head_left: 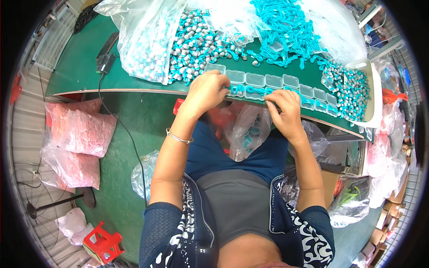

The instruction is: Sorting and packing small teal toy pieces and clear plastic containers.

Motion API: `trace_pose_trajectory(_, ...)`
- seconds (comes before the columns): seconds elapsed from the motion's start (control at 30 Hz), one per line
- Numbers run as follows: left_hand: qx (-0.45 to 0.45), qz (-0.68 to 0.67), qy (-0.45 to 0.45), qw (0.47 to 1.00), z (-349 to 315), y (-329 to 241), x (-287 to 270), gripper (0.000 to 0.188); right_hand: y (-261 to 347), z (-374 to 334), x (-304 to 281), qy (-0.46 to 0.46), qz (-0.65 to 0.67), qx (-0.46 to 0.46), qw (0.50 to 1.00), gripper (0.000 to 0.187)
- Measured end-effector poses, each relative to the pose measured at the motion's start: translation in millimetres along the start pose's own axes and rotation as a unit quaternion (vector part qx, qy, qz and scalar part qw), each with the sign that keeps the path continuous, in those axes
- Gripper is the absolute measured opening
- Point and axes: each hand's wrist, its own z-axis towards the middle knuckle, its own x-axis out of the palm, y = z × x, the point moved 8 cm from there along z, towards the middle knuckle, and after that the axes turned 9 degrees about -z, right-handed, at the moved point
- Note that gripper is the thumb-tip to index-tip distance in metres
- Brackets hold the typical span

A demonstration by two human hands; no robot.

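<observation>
Along the front edge of the green table runs a row of small clear plastic boxes point(255, 80), their lids opened away from me. Teal cord pieces with grey beads point(237, 89) lie in several of them. My left hand point(206, 92), with a bangle on its wrist, is at the row's left end, covering part of the leftmost box. Its fingers are curled and pinched beside the beads; what they hold is hidden. My right hand point(287, 112) reaches over the middle of the row, thumb and fingertips closed at the boxes' front edge. Whatever is between them is too small to name.
Behind the row are piles of grey-and-teal beads point(193, 47) and teal cords point(286, 33), with plastic bags point(145, 44). A white tray point(374, 96) of beaded pieces stands right. On the floor are bags of pink pieces point(85, 134) and a red stool point(103, 241).
</observation>
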Motion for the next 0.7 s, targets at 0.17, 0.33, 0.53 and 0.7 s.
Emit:
trace_pose_trajectory(0.17,0.003,-0.015,0.001,1.000,13,-7,-4,0.013,-4,-2,-15,-0.008,0.003,-0.001,1.000,0.011)
trace_pose_trajectory(0.33,0.077,-0.012,-0.059,0.995,63,-23,16,0.016,-21,-7,-31,-0.015,-0.010,0.023,1.000,0.011)
trace_pose_trajectory(0.53,0.068,0.122,0.018,0.990,105,-7,63,0.014,-57,-26,-54,-0.012,-0.021,0.060,0.998,0.011)
trace_pose_trajectory(0.7,0.078,-0.048,0.007,0.996,107,-5,52,0.012,-140,-24,-101,-0.090,-0.085,0.125,0.984,0.008)
